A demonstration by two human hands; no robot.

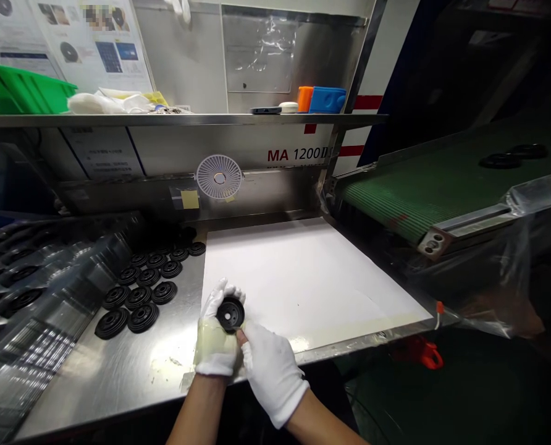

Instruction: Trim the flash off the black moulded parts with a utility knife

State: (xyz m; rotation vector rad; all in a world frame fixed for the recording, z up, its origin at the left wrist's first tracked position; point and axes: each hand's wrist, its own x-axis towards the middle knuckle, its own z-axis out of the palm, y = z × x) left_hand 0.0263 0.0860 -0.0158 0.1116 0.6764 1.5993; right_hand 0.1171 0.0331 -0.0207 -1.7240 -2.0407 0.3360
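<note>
In white gloves, my two hands meet over the near edge of the metal table. My left hand (217, 337) grips a black ribbed wheel-like part (230, 314), its hollow face with a small centre hole turned up toward me. At the part's lower right rim is my right hand (270, 364), its bare thumb tip pressed against the closed fingers. Whatever those fingers may pinch is hidden. Left of my hands, several similar black ribbed parts (139, 298) lie in rows on the steel table (164, 358).
A white sheet (294, 278) covers the table's middle. Stacked clear trays (48, 334) with black parts stand left. A green conveyor (405, 191) runs at right. A small fan (218, 177) sits below the shelf (201, 120), which holds a green bin (20, 91) and blue box (327, 99).
</note>
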